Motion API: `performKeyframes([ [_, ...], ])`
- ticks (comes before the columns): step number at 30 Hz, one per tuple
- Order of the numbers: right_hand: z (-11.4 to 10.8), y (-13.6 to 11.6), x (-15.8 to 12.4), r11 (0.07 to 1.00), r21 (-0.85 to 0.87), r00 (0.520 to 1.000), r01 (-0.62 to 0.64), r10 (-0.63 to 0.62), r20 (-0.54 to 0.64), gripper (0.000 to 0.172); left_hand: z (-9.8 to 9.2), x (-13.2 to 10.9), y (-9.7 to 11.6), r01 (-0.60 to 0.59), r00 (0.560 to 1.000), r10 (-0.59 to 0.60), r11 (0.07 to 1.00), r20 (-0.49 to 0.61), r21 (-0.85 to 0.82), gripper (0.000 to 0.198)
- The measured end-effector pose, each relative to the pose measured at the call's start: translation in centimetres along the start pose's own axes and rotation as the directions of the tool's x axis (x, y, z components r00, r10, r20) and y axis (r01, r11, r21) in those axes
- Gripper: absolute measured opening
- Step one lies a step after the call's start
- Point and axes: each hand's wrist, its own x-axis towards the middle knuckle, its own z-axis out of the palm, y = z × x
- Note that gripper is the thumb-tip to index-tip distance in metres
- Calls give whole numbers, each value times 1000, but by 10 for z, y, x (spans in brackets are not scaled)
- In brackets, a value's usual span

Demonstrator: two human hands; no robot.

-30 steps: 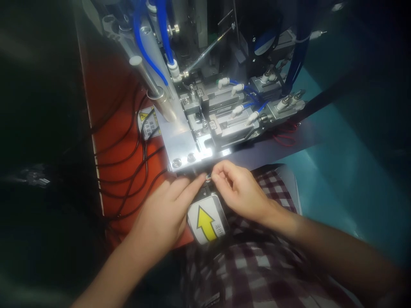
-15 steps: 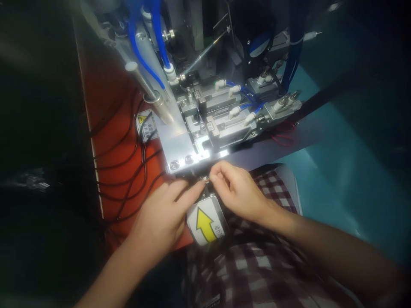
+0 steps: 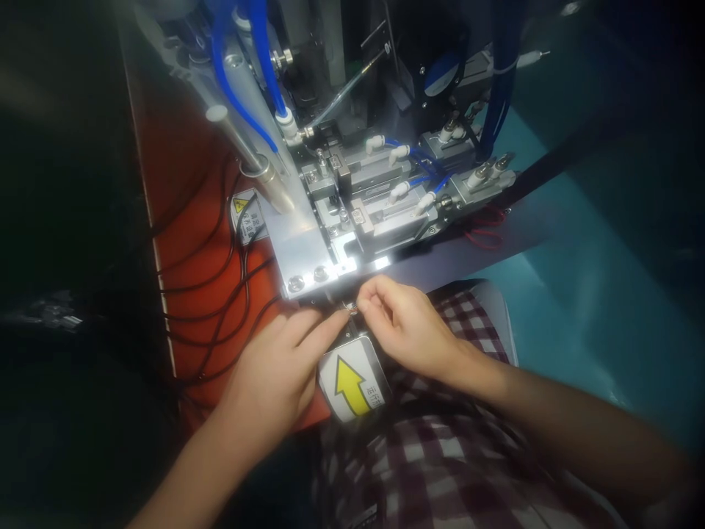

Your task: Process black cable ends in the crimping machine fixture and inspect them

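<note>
My right hand (image 3: 405, 319) is closed in a pinch just below the front edge of the metal plate (image 3: 305, 250). What its fingertips hold, if anything, is too small to make out. My left hand (image 3: 275, 360) lies palm down, with one finger stretched toward a small shiny metal part (image 3: 351, 307) between the hands. Its fingertip reaches that part or sits right beside it; its other fingers are partly hidden. Below the fingertips is a white label with a yellow arrow (image 3: 352, 378).
Pneumatic cylinders (image 3: 393, 217) with white fittings and blue air hoses (image 3: 258, 66) stand beyond the plate. A metal post (image 3: 239, 139) rises at its left. Black cables (image 3: 220, 316) run over the red-orange surface (image 3: 192, 213). My checkered clothing (image 3: 435, 455) is close below.
The view has shifted very slightly, so the machine sits a little further left. Both hands keep nearly the same pose at the small metal part.
</note>
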Motion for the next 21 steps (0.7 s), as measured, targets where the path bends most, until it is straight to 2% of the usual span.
performKeyframes([
  [6,-1,2,0,999,41,999,-19,18,32,12,-3,3,2,-37,998,31,995,62,95,56],
  [9,-1,3,0,997,73,998,-37,34,47,13,-7,5,4,-40,995,30,994,92,102,55],
  [15,-1,3,0,993,111,998,-46,39,58,12,-3,3,3,3,999,-5,999,44,47,47],
  [21,0,7,0,968,235,993,-92,73,89,12,-1,1,2,18,1000,-18,1000,16,19,47],
])
